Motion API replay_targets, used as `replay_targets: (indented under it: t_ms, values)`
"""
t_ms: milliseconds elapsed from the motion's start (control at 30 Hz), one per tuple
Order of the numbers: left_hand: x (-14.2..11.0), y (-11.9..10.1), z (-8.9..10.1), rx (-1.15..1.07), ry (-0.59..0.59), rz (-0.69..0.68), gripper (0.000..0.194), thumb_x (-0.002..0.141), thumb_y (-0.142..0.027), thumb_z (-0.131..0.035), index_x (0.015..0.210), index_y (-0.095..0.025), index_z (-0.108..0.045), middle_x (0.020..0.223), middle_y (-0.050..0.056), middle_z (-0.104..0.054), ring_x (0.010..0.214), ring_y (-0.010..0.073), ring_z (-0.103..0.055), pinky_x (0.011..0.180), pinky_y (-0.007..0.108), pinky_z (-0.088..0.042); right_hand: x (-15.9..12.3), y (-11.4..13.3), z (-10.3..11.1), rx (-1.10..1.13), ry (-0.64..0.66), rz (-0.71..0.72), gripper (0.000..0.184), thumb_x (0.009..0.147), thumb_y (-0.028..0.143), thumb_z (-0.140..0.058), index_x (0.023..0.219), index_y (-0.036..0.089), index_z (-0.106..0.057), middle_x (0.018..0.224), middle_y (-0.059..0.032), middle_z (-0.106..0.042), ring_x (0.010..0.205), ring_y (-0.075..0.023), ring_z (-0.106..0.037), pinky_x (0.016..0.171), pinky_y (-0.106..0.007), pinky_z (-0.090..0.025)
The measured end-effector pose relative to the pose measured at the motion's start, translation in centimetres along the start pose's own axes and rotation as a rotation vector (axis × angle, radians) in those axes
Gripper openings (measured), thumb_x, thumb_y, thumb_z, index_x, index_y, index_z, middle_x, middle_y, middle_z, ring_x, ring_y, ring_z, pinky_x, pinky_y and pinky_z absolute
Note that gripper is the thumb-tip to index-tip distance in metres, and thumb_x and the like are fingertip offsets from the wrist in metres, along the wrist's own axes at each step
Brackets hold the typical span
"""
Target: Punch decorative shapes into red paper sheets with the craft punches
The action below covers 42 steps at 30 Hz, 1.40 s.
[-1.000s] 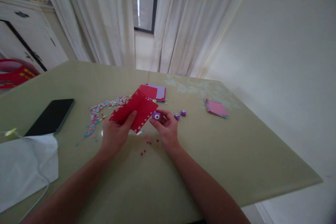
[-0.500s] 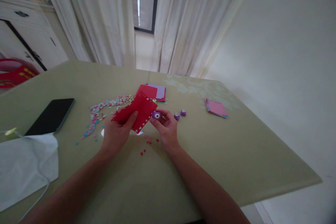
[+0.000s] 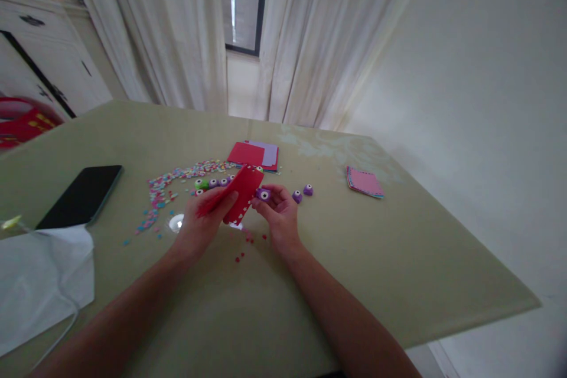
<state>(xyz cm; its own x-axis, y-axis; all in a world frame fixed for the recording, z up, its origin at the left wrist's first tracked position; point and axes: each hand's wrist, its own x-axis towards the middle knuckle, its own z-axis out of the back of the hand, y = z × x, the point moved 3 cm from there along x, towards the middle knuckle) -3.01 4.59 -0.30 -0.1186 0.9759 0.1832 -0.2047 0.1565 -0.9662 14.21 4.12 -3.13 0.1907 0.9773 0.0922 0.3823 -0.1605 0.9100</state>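
My left hand (image 3: 201, 217) is closed on a folded piece of red paper (image 3: 244, 192), thumb on top. Small star and other cut-out shapes run along the paper's edges. Between the thumb and fingers of my right hand (image 3: 282, 212) is a small purple craft punch (image 3: 263, 194) with a star on its round white top. The punch is at the right edge of the red paper; whether the edge sits in its slot I cannot make out. Behind my left hand stands a row of green and purple punches (image 3: 213, 183), partly hidden by the paper.
Two purple punches (image 3: 302, 193) stand right of my right hand. Coloured paper bits (image 3: 177, 176) lie scattered at left, red bits (image 3: 240, 257) in front. Paper stacks (image 3: 246, 153) (image 3: 364, 182) lie behind and at right. A black phone (image 3: 82, 195) and white sheet with a cable (image 3: 44, 283) lie left.
The red paper has been folded closer together and tilted, uncovering the row of punches behind it. My right hand has stayed at the paper's edge with the purple punch.
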Motion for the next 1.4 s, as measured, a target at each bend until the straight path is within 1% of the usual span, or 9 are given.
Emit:
replay_targets:
  t_ms: [200, 400, 533, 633, 800, 1000, 1133, 1233, 1400]
  values:
    - [-0.2, 0.7, 0.3, 0.078, -0.098, 0.079, 0.034, 0.079, -0.057, -0.074, 0.088, -0.024, -0.079, 0.086, 0.006, -0.084, 0.076, 0.0294, -0.075, 0.068, 0.039, -0.062, 0.0, -0.1, -0.1, 0.002, -0.002, 0.012, 0.044, 0.062, 0.031, -0.099, 0.093, 0.024, -0.069, 0.086, 0.0008, -0.076, 0.079, -0.018, -0.071, 0.078, -0.032, -0.064]
    - [-0.3, 0.7, 0.0, 0.07, 0.041, 0.034, 0.032, 0.083, -0.054, -0.071, 0.075, -0.023, -0.072, 0.07, 0.002, -0.076, 0.063, 0.0225, -0.068, 0.06, 0.032, -0.056, -0.3, -0.2, -0.3, -0.03, 0.066, 0.018, 0.046, 0.064, 0.035, -0.099, 0.096, 0.024, -0.069, 0.088, -0.0002, -0.077, 0.081, -0.0182, -0.073, 0.081, -0.033, -0.063]
    - [-0.3, 0.4, -0.2, 0.027, 0.111, 0.009, 0.036, 0.084, -0.052, -0.072, 0.064, -0.023, -0.065, 0.059, 0.001, -0.068, 0.055, 0.019, -0.063, 0.053, 0.029, -0.052, -0.5, -0.1, -0.4, -0.102, 0.089, 0.033, 0.045, 0.062, 0.035, -0.1, 0.093, 0.024, -0.07, 0.086, 0.0002, -0.076, 0.075, -0.0174, -0.071, 0.074, -0.031, -0.06]
    - [-0.2, 0.2, -0.3, -0.001, 0.16, -0.002, 0.035, 0.083, -0.05, -0.072, 0.064, -0.021, -0.066, 0.057, 0.001, -0.067, 0.054, 0.0187, -0.064, 0.052, 0.028, -0.052, -0.7, 0.0, -0.5, -0.196, 0.116, 0.066, 0.039, 0.066, 0.036, -0.099, 0.09, 0.023, -0.071, 0.082, 0.0017, -0.073, 0.07, -0.0152, -0.066, 0.068, -0.028, -0.055]
    - [0.0, 0.0, -0.3, -0.026, 0.149, -0.008, 0.033, 0.078, -0.051, -0.076, 0.069, -0.02, -0.069, 0.058, 0.0, -0.067, 0.052, 0.0168, -0.062, 0.051, 0.026, -0.051, -0.7, -0.2, -0.4, -0.334, 0.135, 0.123, 0.035, 0.071, 0.039, -0.096, 0.093, 0.021, -0.076, 0.084, 0.0007, -0.071, 0.07, -0.0157, -0.064, 0.07, -0.029, -0.054]
    - [0.1, 0.7, -0.3, -0.031, 0.134, -0.012, 0.034, 0.08, -0.052, -0.077, 0.073, -0.019, -0.07, 0.058, 0.0, -0.067, 0.054, 0.0171, -0.062, 0.052, 0.026, -0.05, -0.5, -0.4, -0.1, -0.431, 0.157, 0.241, 0.029, 0.084, 0.038, -0.087, 0.109, 0.023, -0.082, 0.096, -0.0038, -0.072, 0.079, -0.0185, -0.068, 0.075, -0.031, -0.057]
    - [0.2, 0.9, -0.1, -0.008, 0.076, 0.016, 0.035, 0.08, -0.053, -0.078, 0.076, -0.019, -0.07, 0.06, 0.001, -0.069, 0.056, 0.0175, -0.062, 0.053, 0.026, -0.05, -0.5, -0.4, -0.2, -0.444, 0.209, 0.297, 0.035, 0.092, 0.031, -0.08, 0.127, 0.027, -0.079, 0.107, -0.0062, -0.073, 0.091, -0.0212, -0.073, 0.086, -0.035, -0.06]
    - [0.3, 0.8, 0.1, 0.005, 0.05, 0.025, 0.035, 0.079, -0.053, -0.078, 0.076, -0.019, -0.07, 0.061, 0.001, -0.069, 0.056, 0.018, -0.063, 0.053, 0.027, -0.05, -0.7, -0.2, -0.3, -0.47, 0.229, 0.313, 0.04, 0.094, 0.028, -0.076, 0.134, 0.028, -0.076, 0.112, -0.0076, -0.074, 0.095, -0.0217, -0.074, 0.089, -0.036, -0.061]
    - [0.2, 0.3, 0.3, -0.011, 0.025, 0.004, 0.034, 0.081, -0.053, -0.075, 0.076, -0.019, -0.07, 0.062, 0.001, -0.07, 0.058, 0.0186, -0.065, 0.055, 0.028, -0.052, -1.0, 0.3, -0.4, -0.488, 0.123, 0.327, 0.033, 0.089, 0.029, -0.082, 0.122, 0.026, -0.078, 0.107, -0.006, -0.078, 0.081, -0.0183, -0.072, 0.078, -0.032, -0.061]
